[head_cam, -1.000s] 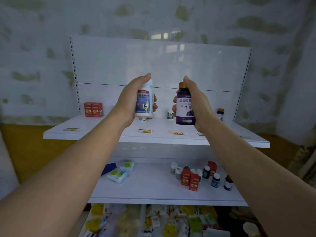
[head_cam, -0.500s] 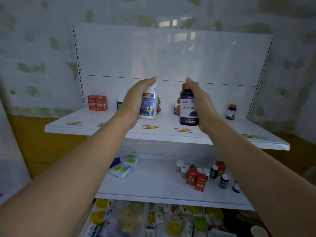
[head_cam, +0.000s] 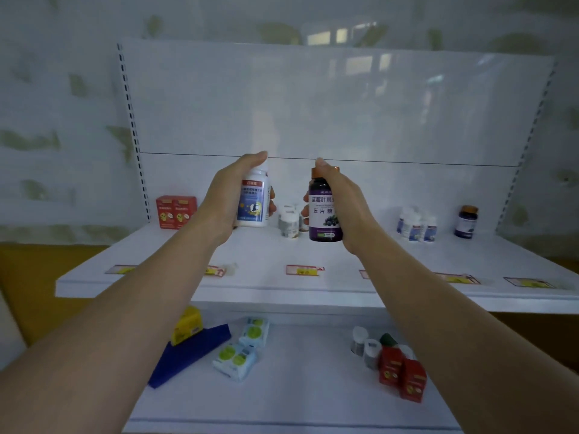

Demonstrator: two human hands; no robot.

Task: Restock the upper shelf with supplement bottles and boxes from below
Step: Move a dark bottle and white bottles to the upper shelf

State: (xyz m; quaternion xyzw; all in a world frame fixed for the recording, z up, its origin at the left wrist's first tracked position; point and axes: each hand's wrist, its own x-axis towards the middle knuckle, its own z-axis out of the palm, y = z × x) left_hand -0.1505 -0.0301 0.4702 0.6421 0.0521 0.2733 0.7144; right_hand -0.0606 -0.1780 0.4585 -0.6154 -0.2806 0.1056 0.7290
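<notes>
On the upper shelf [head_cam: 275, 258], small white jars [head_cam: 289, 221] stand between and behind the two held bottles. Red boxes [head_cam: 176, 212] sit at nine o'clock and a dark bottle [head_cam: 466, 221] at three. The left hand [head_cam: 228, 195] curls around a white bottle [head_cam: 254, 200], the right hand [head_cam: 343, 203] around a purple bottle [head_cam: 322, 214]. Both bottles are upright at the shelf's middle, caps toward twelve.

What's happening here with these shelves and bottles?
A person is restocking shelves. Their left hand grips a white plastic bottle with a blue label, and their right hand grips a dark purple bottle with an orange cap, both upright over the white upper shelf. Two red cardboard boxes and several small bottles stand at its back. More small boxes and white-capped bottles sit on the lower shelf.
</notes>
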